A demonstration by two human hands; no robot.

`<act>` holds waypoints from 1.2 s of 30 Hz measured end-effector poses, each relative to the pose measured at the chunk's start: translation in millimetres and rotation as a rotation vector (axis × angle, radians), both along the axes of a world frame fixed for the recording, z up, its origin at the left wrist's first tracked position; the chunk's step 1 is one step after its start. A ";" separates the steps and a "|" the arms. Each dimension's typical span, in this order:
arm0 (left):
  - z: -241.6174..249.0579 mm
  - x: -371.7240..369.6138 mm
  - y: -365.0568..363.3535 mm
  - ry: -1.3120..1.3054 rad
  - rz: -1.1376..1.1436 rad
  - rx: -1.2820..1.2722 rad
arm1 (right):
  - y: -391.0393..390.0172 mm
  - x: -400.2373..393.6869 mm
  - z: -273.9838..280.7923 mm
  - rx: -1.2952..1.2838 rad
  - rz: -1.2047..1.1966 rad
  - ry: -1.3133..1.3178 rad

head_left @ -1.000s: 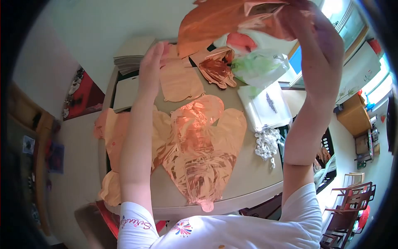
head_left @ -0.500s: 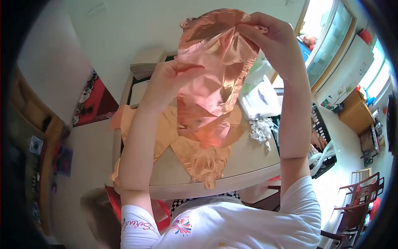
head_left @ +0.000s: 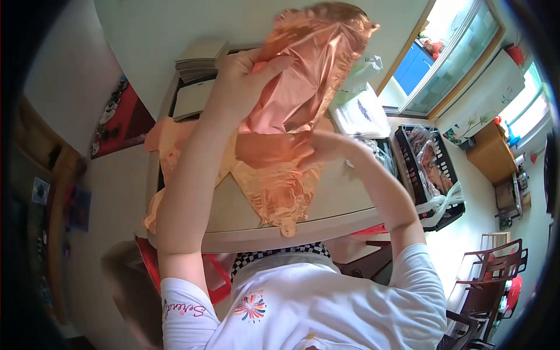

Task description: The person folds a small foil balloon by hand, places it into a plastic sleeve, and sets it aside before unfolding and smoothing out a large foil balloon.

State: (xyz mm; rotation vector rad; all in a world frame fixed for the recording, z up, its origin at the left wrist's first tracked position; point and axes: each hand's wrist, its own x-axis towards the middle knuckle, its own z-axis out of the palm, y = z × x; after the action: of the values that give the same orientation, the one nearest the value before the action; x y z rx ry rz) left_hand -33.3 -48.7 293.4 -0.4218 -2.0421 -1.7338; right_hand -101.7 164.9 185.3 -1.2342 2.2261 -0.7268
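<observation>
A shiny rose-gold foil balloon, flat and creased, is held up tilted over the table. My left hand is closed on its left edge, thumb across the front. Lower down, my right hand has its fingers at the balloon's bottom edge, pinching the foil there; they are slightly blurred. Beneath it, another flat foil balloon lies on the table with its narrow end toward me. More flat foil spreads out at the left, partly hidden behind my left forearm.
The table curves along my front. A stack of boards stands at its back left. White plastic bags lie at the back right. Beyond them is a black crate with wrapped items. Wooden chairs stand at the far right.
My right hand has moved from the balloon's upper right corner down to its bottom edge. The balloon now leans further right, with my left hand still on its left edge.
</observation>
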 end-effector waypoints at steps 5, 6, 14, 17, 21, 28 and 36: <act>-12.8 28.9 5.1 -0.069 0.062 -0.332 | -17.7 -44.0 -55.5 -0.026 -0.422 0.270; -37.1 28.8 4.1 0.008 0.022 -0.279 | -19.5 -54.1 -66.9 -0.071 -0.548 0.364; -232.0 80.7 16.6 0.231 0.167 -0.731 | -29.8 -105.0 -167.7 -0.010 -0.441 0.919; -281.6 81.1 19.4 0.105 0.169 -0.819 | -29.9 -84.7 -181.1 0.076 -0.566 0.924; -282.6 78.0 19.3 0.037 0.128 -0.759 | -12.8 -45.1 -183.8 -0.138 -0.632 0.692; -269.5 71.1 12.0 -0.042 0.123 -0.515 | 15.9 -2.3 -185.0 -0.055 -0.604 0.662; -273.3 69.7 8.5 -0.005 0.055 -0.659 | 16.9 -8.7 -190.1 -0.099 -0.610 0.665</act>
State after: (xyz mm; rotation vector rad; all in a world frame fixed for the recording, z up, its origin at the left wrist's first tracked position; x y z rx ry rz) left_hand 36.4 -40.1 20.1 -0.5441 -2.5674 -0.9886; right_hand -110.5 181.8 -4.9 -0.9114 3.2252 -0.7100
